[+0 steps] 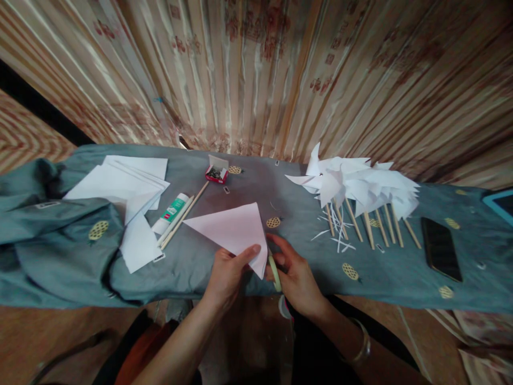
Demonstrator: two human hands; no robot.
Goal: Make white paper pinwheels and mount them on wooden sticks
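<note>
My left hand [227, 275] pinches a white sheet of paper [232, 227], folded into a triangle, with the thumb on top near its lower right corner. In my right hand [298, 275] are scissors [274, 271] with pale green handles, held at the paper's right edge. Their blades are mostly hidden by the paper, so how far they have cut cannot be seen. To the right lie several white paper pinwheels [360, 184] on wooden sticks, overlapping in a row. Thin paper strips [340, 230] are scattered beside the sticks.
White paper sheets [116, 184] lie at the left. A glue stick [172, 214] and loose wooden sticks [186, 214] rest near them. Behind stands an open red box of small metal pieces [216, 172]. A black phone [441, 248] lies at the right; a curtain [248, 80] hangs behind.
</note>
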